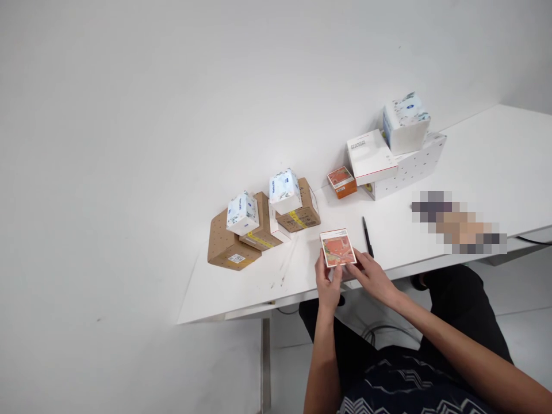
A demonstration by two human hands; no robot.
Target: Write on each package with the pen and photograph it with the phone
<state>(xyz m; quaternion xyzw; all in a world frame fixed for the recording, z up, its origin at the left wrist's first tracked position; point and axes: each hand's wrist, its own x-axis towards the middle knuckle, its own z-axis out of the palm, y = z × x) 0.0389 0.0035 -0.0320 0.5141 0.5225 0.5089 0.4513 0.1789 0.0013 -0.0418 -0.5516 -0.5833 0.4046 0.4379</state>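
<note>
A small square box [337,249] with an orange-red picture on its top is held near the table's front edge. My left hand [328,285] grips its near left side, with the thumb at the front. On the right side, my right hand [371,277] has its fingers closed against the near right corner. Just beyond my right hand lies a black pen [367,236] on the white table [302,270]. A similar orange box [342,183] sits farther back, beside a white power bank box [371,154].
Brown cartons [226,244] stand at the left, with tissue packs [242,213] on top. A white dotted box [409,169] at the back right carries another tissue pack [406,123] and supports the power bank box. A blurred patch [459,223] covers something at the right. Behind the table rises a wall.
</note>
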